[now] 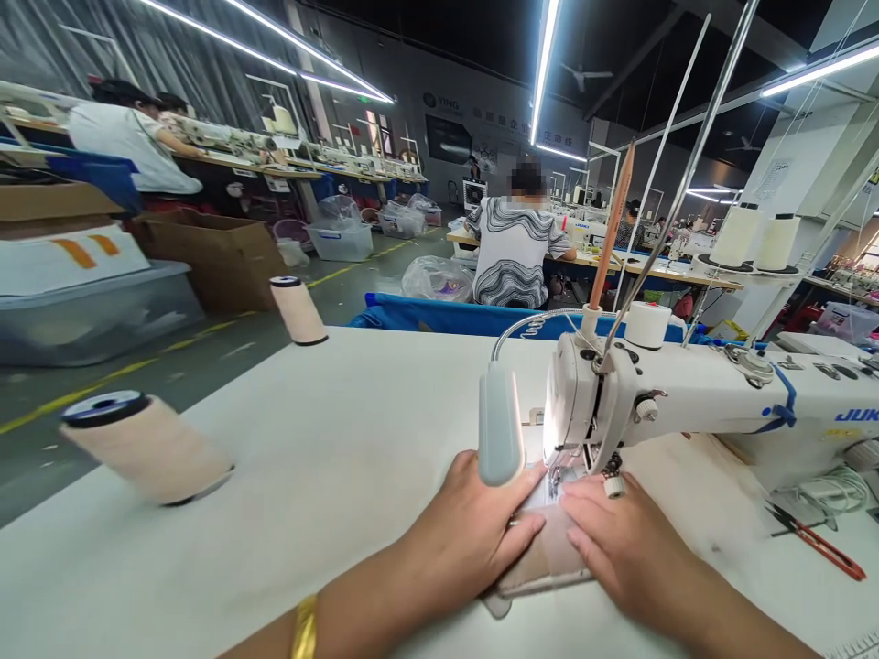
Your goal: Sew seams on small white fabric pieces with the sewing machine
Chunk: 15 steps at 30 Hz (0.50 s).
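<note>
A small beige piece of fabric [549,554] lies flat on the white table under the needle of a white sewing machine [693,389]. My left hand [473,531] rests on the fabric's left side with fingers stretched flat toward the needle. My right hand [622,540] presses down on its right side, fingers flat and together, tips close to the presser foot. A grey lamp head [499,423] on a gooseneck hangs just above my left fingers and hides part of them. A gold bangle [304,627] circles my left wrist.
Two cream thread cones stand on the white table [330,458], one near the left edge [147,447], one at the back [298,309]. Red-handled snips [817,540] lie at the right. A person in a striped shirt [514,247] sits ahead; other people work at the far left.
</note>
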Available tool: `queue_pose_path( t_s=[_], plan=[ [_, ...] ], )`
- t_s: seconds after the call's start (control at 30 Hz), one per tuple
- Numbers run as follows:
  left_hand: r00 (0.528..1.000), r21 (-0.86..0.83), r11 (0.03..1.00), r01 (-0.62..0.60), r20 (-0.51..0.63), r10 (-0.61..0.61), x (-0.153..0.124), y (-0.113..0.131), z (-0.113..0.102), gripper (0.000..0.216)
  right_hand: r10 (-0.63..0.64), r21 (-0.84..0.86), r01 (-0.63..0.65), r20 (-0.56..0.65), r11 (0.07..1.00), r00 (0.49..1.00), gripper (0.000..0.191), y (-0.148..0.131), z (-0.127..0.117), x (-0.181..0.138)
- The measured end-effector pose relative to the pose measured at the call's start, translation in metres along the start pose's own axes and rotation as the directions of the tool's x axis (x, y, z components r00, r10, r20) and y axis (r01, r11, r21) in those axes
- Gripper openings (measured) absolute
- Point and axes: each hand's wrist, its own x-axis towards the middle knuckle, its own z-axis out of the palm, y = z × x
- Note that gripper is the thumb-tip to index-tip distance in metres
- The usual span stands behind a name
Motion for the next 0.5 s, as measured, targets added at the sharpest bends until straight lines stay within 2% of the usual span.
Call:
queue_pose_path(
  t_s=[0.1, 0.17, 0.23, 0.3, 0.4, 0.5],
  plan=[
    [0.995, 0.098, 0.994, -0.039, -0.082, 0.048, -0.002, 0.002, -0.004, 0.012, -0.016, 0.033, 0.018, -0.047, 0.999, 0.999, 0.022, 0.000, -0.003, -0.001],
    [0.986, 0.102, 0.988, -0.115, -0.105, 0.126, -0.005, 0.009, -0.009, 0.015, -0.038, 0.049, 0.042, -0.081, 0.998, 0.996, 0.021, 0.000, -0.005, -0.002],
    [0.981, 0.035, 0.982, -0.185, -0.062, 0.186, -0.011, 0.017, -0.015, 0.014, -0.067, 0.061, 0.074, -0.109, 0.995, 0.992, 0.022, -0.001, -0.004, -0.004],
    [0.980, -0.042, 0.979, -0.198, -0.004, 0.198, -0.017, 0.025, -0.020, 0.012, -0.104, 0.067, 0.112, -0.112, 0.991, 0.988, 0.023, -0.003, -0.002, -0.004],
    [0.974, -0.150, 0.963, -0.223, 0.010, 0.227, -0.023, 0.030, -0.022, 0.023, -0.116, 0.063, 0.116, -0.005, 0.991, 0.993, 0.022, -0.008, 0.000, -0.003],
    [0.972, -0.223, 0.948, -0.227, 0.009, 0.235, -0.023, 0.026, -0.020, 0.020, -0.037, 0.021, 0.034, 0.156, 0.999, 0.987, 0.015, -0.010, 0.000, 0.000]
  ],
)
